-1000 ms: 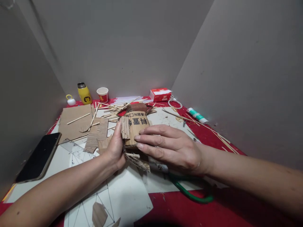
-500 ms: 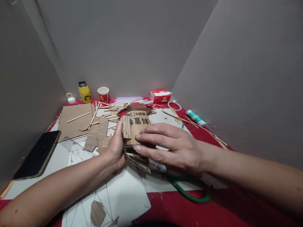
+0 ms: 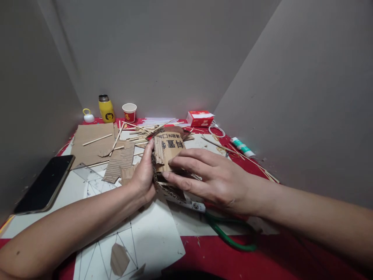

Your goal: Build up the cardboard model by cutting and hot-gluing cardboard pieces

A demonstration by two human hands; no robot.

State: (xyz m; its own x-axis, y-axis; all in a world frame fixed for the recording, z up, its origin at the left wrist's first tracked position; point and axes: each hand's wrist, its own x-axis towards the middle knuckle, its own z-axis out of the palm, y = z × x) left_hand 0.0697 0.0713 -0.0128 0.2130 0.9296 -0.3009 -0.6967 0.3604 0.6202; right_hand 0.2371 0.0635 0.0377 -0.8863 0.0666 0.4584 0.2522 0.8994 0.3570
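Between my hands is a curved cardboard piece (image 3: 170, 155) with dark printed characters, its corrugated edge torn and its lower side open over a hollow. My left hand (image 3: 144, 175) grips it from the left, thumb up along the side, other fingers hidden beneath. Across its right side and lower edge lie the fingers of my right hand (image 3: 210, 177), bent and pressing on it; their tips touch the printed face. Just under my right hand is a green loop handle (image 3: 233, 239) joined to a white part with a small round mark; my hand partly covers it.
Thin wooden sticks (image 3: 140, 134) and cardboard sheets (image 3: 93, 142) are scattered behind and left. A phone (image 3: 45, 184) lies far left. Line-drawn paper (image 3: 151, 237) is in front. At the back stand a yellow bottle (image 3: 106, 111), paper cup (image 3: 129, 112) and red box (image 3: 200, 118).
My view has shifted slightly. The cardboard piece has tilted a little between my hands, and the fingers of my right hand have curled somewhat and slid along its lower edge.
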